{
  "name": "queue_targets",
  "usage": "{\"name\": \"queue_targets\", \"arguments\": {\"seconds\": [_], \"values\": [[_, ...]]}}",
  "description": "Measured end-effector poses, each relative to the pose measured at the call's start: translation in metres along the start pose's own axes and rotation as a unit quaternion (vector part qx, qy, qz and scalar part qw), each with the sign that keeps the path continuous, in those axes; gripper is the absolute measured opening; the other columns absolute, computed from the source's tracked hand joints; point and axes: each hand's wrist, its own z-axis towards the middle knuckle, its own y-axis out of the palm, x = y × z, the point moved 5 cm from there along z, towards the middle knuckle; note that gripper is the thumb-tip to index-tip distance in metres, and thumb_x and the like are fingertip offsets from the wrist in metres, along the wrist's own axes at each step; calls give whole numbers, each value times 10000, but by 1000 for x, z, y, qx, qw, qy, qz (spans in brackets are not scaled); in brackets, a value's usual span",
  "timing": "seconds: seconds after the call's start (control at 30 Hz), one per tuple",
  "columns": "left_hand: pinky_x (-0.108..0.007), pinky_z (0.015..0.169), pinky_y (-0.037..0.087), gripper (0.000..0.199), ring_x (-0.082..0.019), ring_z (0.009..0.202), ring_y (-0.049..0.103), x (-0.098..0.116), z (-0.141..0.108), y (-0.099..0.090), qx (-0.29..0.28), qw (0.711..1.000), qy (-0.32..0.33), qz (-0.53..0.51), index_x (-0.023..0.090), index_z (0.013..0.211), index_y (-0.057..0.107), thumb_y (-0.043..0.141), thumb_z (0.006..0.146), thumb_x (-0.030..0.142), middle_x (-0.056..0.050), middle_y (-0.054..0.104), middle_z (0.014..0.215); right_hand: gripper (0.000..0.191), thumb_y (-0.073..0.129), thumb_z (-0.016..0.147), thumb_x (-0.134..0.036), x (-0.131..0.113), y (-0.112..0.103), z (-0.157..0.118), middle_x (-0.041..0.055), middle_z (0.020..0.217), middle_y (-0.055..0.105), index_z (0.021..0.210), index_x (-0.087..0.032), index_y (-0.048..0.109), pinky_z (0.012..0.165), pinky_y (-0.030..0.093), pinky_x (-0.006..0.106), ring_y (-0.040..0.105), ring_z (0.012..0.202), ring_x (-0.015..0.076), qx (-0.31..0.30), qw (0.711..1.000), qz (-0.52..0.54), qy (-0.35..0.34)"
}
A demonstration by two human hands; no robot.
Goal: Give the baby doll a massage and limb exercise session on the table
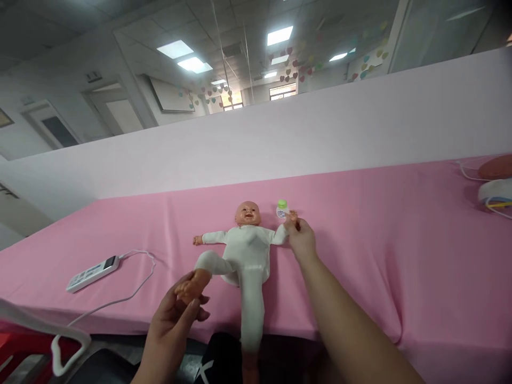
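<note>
Bald plastic baby doll in a white long-sleeved suit (pixel 250 248) lay face-up mid-desk, approx. halfway b/w L and R edges. Its long axis ran far-to-near: head nr the far edge, legs toward the near edge. Arms were out to both sides. One leg was straight, in line w/ the trunk, lower end past the near edge; the other was bent out toward the desk's L side, its bare foot (pixel 194 288) off the cloth.

L hand (pixel 170 317) had that foot, fingers curled round it. R hand (pixel 302 240) had its fingertips pinched together on the doll's arm at the cuff, on the R-edge side; the exact contact was partly hidden. Small white jar w/ lime-green lid (pixel 282 209) stood upright just beside that cuff, toward the far edge; couldn't tell if it touched.

Smooth pink cloth (pixel 352 229) covered the desk. White oblong handset w/ dark screen (pixel 93 273) lay nr the L end, screen end angled toward the far R corner, thin white cord (pixel 136 293) looping back to the near edge. Rounded orange-brown item (pixel 496 167) sat nr the far R corner, cut off by the view.
</note>
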Motion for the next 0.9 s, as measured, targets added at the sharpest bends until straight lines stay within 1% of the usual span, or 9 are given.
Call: {"name": "queue_targets", "arguments": {"seconds": [0.07,0.17,0.33,0.47,0.6,0.67,0.77,0.83,0.9], "values": [[-346,731,647,689,-248,855,733,-12,-14,-14,6,999,-31,-1,220,1375,616,841,774,470,-86,759,1053,370,607,868,-574,20,-8,14,76,890,781,928,-227,718,635,532,334,713,782,263,23,997,-25,68],[-331,719,649,777,-295,936,746,-32,-32,-29,38,995,-88,-27,223,1365,633,895,687,500,-97,770,1079,419,586,869,-619,39,-14,25,126,901,774,910,-218,700,633,524,370,714,772,292,39,987,-80,132],[-321,704,646,881,-244,785,748,-57,-44,-39,61,985,-157,-38,200,1389,639,903,637,577,-91,785,1059,457,549,903,-620,43,-17,25,164,1009,767,1030,-203,686,720,539,418,721,884,337,59,984,-130,109],[-340,794,645,861,-266,869,764,-63,-32,-40,18,991,-131,-14,194,1406,635,876,672,573,-94,783,1114,459,600,898,-583,19,-16,10,117,1055,776,1145,-206,684,790,577,399,733,920,293,63,995,-76,4],[-372,893,626,749,-306,1060,742,-53,-9,-25,-70,996,-44,18,218,1408,634,832,742,496,-84,770,1186,474,656,910,-503,-27,0,-25,75,1195,756,1312,-251,640,900,596,389,731,1010,244,32,981,-46,-186],[-370,908,616,703,-291,1091,725,-44,5,-12,-109,993,-13,48,218,1426,619,793,791,465,-71,758,1214,402,634,940,-454,-47,17,-47,71,1213,750,1292,-262,657,914,605,399,727,1024,240,-20,958,-71,-278],[-357,877,608,679,-249,976,729,-29,27,8,-138,987,28,81,178,1440,609,747,827,436,-48,774,1074,312,622,960,-353,-63,46,-78,82,1179,753,1252,-264,690,965,588,437,705,1064,255,-110,895,-143,-409],[-339,839,598,652,-223,902,713,-21,40,21,-135,985,52,89,160,1418,630,736,831,424,-39,769,1010,291,594,970,-271,-64,61,-91,93,1175,747,1238,-256,707,988,574,458,685,1096,263,-174,850,-178,-464],[-323,789,586,635,-200,839,688,-17,50,32,-132,985,65,91,157,1410,637,726,841,424,-36,763,982,299,577,970,-219,-62,69,-97,101,1180,738,1232,-250,718,998,565,475,666,1118,271,-215,824,-202,-484]]}}
